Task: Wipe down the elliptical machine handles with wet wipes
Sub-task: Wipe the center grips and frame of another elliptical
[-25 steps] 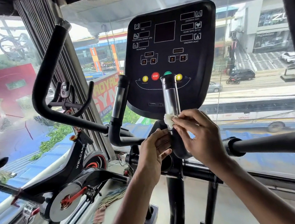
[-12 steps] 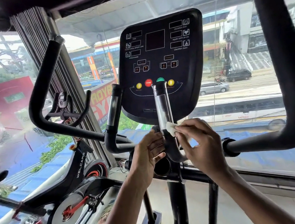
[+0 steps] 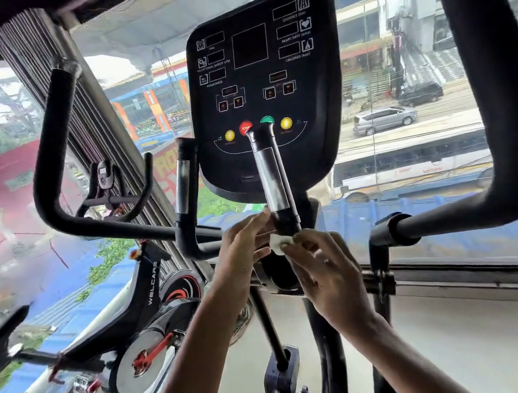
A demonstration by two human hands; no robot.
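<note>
Below the console [image 3: 305, 106], the right hand [image 3: 325, 273] pinches a wet wipe [image 3: 278, 243] in its grip against the inner handle [image 3: 273, 177] — the left hand [image 3: 242, 255] clasps that handle's base.

Most of the wet wipe [image 3: 278, 243] is buried between the two grips; only a white scrap shows at the foot of the middle handle [image 3: 273, 177]. The right grip [image 3: 326, 270] pinches it, but whether the left grip [image 3: 244, 255] clasps wipe or handle I can't make out. The big right handle [image 3: 494, 80] runs off the top edge, and the console [image 3: 313, 115] lettering is smeared
</note>
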